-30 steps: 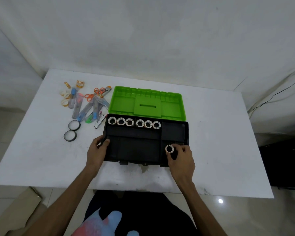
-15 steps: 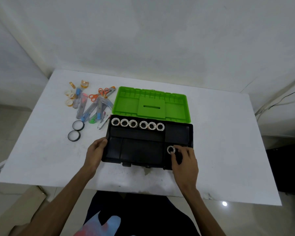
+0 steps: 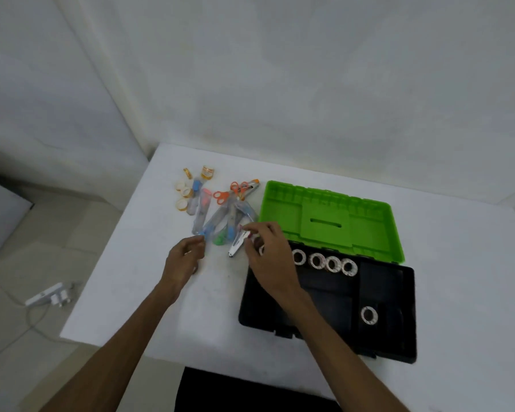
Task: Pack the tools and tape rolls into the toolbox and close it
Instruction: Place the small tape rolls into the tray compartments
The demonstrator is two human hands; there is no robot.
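Observation:
The toolbox stands open on the white table (image 3: 458, 263), its black base (image 3: 411, 295) toward me and its green lid (image 3: 330, 221) laid back. Several white tape rolls (image 3: 317, 260) line the base's far row, and one more roll (image 3: 369, 315) lies in the right compartment. Left of the box is a heap of clear tubes (image 3: 202, 212), orange scissors (image 3: 238, 188) and small yellow tape rolls (image 3: 182, 204). My right hand (image 3: 268, 257) pinches the top of a silver tool (image 3: 235, 246) that lies on the table. My left hand (image 3: 185, 260) is curled, fingertips at a blue-tipped tube (image 3: 211, 228).
A white power strip (image 3: 46, 297) with its cable lies on the floor left of the table. The table's left edge runs close to the heap. A white wall stands behind the table.
Both hands left the toolbox and moved to the heap on the left. The white roll was let go in the right compartment. The view swung left. The two black rolls are out of sight.

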